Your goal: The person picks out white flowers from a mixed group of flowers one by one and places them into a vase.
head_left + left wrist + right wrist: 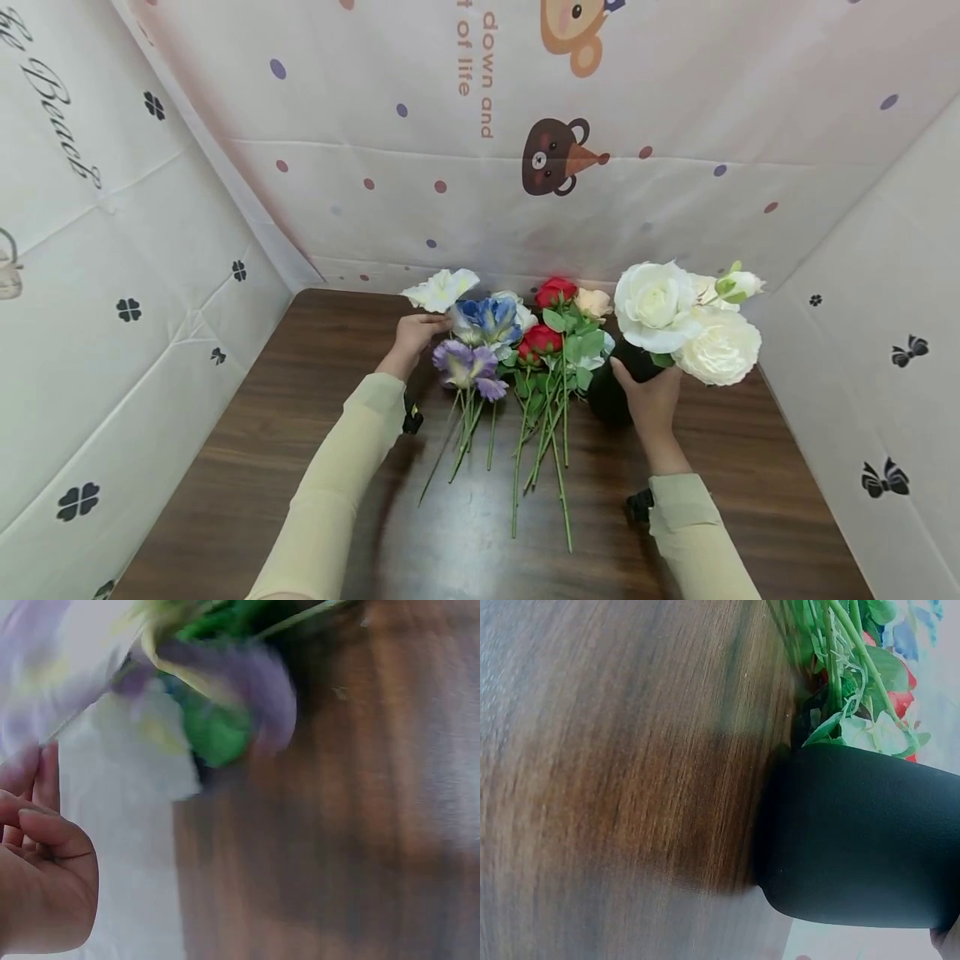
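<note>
My left hand (416,337) is at the left of the loose artificial flowers, its fingertips pinching the thin stem of a white flower (441,290) with yellowish petals. Just beside it lie a blue flower (487,320) and a purple iris (467,365). In the left wrist view blurred purple-and-white petals (240,690) hang near the fingers. A black vase (862,840) stands on the table, and my right hand (651,404) grips its side. Large white roses (654,307) fill the vase's mouth and lean right, hiding part of the rim.
Red roses (542,342) and a peach rose (592,302) lie between the hands, with long green stems (558,483) pointing toward me. The dark wooden table (300,467) is walled by printed white cloth (360,208) at the back and both sides.
</note>
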The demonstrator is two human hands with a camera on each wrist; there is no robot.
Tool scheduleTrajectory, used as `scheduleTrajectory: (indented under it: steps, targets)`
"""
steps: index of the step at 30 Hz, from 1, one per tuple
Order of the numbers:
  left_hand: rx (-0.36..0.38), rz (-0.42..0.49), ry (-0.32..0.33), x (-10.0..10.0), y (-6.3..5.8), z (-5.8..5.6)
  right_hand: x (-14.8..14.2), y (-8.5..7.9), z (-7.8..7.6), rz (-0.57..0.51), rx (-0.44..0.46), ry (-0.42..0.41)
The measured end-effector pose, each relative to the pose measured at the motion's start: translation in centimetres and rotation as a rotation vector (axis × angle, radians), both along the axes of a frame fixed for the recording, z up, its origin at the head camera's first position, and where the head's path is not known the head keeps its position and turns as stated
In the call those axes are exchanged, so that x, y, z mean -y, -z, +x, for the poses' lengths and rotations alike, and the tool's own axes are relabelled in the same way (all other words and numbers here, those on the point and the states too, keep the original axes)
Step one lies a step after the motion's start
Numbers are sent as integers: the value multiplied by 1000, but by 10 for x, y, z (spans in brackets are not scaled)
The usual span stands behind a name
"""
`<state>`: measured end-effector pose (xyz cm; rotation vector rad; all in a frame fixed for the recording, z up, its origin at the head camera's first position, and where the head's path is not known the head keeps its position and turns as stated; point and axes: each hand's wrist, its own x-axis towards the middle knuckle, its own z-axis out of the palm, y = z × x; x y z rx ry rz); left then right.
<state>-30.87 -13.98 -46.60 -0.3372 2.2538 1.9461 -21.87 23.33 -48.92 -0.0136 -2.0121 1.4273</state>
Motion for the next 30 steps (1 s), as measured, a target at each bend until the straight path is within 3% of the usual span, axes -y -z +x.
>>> scheduleTrajectory:
  steps: [4,9,13,24,30]
  targets:
    - [-43,19,-13,-7,-9,3,-3,7,-2,11,3,2]
    - [-98,-20,-32,-11,-14,7,-4,10,-1,21,-2,-16]
    - [-168,-60,-7,-16,-25,13,-5,12,0,28,5,-7]
    - [-416,-303,-2,-27,-62,31,-9,15,-1,29,-1,-10]
    - [-583,-336,36,-35,-80,42,-10,16,-2,33,0,-3]
